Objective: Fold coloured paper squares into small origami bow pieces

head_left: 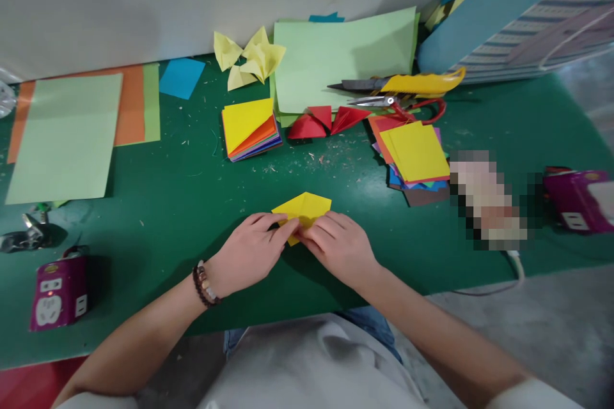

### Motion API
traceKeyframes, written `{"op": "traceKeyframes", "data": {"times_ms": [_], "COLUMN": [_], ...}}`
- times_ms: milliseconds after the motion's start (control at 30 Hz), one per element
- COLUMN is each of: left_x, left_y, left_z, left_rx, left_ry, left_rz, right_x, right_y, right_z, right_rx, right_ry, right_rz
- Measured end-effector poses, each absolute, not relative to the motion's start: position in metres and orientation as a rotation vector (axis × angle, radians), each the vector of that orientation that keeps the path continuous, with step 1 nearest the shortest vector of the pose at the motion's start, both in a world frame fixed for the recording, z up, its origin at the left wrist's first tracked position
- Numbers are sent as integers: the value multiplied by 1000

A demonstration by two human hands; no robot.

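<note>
A small sheet of yellow paper [307, 204], partly folded, lies on the green table [192, 179] in front of me. My left hand [252, 249] has its fingers closed on the paper's near left part. On the near right part, my right hand [343, 246] pinches it, and the fingertips of both hands meet near the middle. My fingers cover the near part of the sheet, so the fold there is partly hidden. Beyond the hands sits a stack of coloured paper squares [247, 124], with a yellow one on top. Red folded paper pieces [330, 121] are beside that stack.
Red-handled scissors [393, 102] and a yellow utility knife [407, 83] lie at the back right, above another pile of coloured squares [417, 150]. Pale green sheets [67, 134] are at left. Purple power sockets [60, 291] stand near the left edge; a cabled, blurred object [489, 201] is at right.
</note>
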State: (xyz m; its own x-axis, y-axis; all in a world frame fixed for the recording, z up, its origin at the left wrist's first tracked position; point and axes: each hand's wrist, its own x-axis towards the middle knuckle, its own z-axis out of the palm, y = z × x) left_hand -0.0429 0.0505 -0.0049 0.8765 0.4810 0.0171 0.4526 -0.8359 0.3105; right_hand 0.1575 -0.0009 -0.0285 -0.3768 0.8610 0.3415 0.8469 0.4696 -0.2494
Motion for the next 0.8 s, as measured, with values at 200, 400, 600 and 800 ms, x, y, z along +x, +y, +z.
{"op": "traceKeyframes", "data": {"times_ms": [200,400,600,800], "left_x": [-43,-44,-38,-31], "left_y": [51,52,49,46], "left_z": [-5,-6,-18,-19], "left_rx": [2739,2721,2718,2693], "left_ry": [691,682,768,839], "left_rz": [114,108,287,421], "right_x": [149,153,150,157], "right_y": [-9,-10,-15,-16], "right_z": [-33,-34,-34,-31], "right_rx": [-1392,-1443,-1415,-1496], "right_ry": [-2265,-2148,-2202,-2116], "right_rz": [109,218,156,55]}}
